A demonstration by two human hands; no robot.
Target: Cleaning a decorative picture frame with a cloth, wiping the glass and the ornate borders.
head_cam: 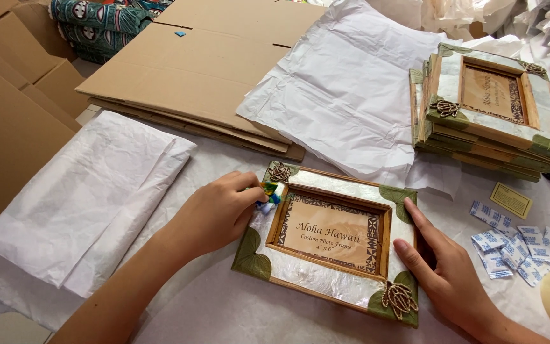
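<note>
Holding: our left hand (214, 210) pinches a small green-blue-white object (270, 194) at the frame's corner.
Steadying: our right hand (444, 271), fingers flat and apart, braces the shell-and-wood picture frame (300, 271) lying unwrapped on the table (224, 312).
Stacked: similar frames (491, 137) beside white tissue paper (345, 83).

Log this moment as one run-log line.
left hand: pinching small colourful piece at photo frame top-left corner | right hand: steadying frame's right edge | nearby: frame stack, white sachets
</note>
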